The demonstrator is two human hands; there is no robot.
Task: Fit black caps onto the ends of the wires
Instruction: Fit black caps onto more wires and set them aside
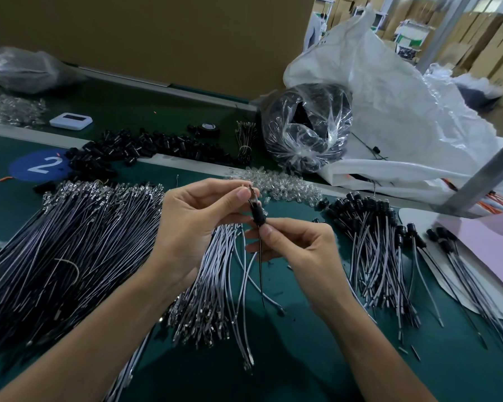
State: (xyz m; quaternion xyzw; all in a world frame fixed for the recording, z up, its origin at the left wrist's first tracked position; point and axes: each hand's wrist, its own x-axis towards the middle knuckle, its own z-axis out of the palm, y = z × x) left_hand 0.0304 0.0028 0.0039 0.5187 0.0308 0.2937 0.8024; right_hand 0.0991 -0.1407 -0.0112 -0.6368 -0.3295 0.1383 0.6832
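- L hand [198, 216]: thumb + forefinger pinch the top metal end of 1 wire [261, 262]; other fingers loosely curled, forearm comes up from bottom left.
- R hand [296, 248]: thumb + forefinger pinch the same wire just under 1 black cap [258, 216]; rest of the wire hangs down.
- The cap sits on the wire between the 2 hands, above the green table [317, 358].
- 2 heaps of uncapped wires, too many to count: big heap [70, 242] at left, smaller bundle [215, 280] under the hands.
- 1 heap of capped wires [372, 250] at right.
- 1 pile of loose caps [145, 146] further back, near a blue "2" sticker [38, 165].
- 1 pile of clear bits [282, 184] just behind the hands.
- 1 clear bag [305, 126] w/ dark contents, touching 1 white sack [404, 117].
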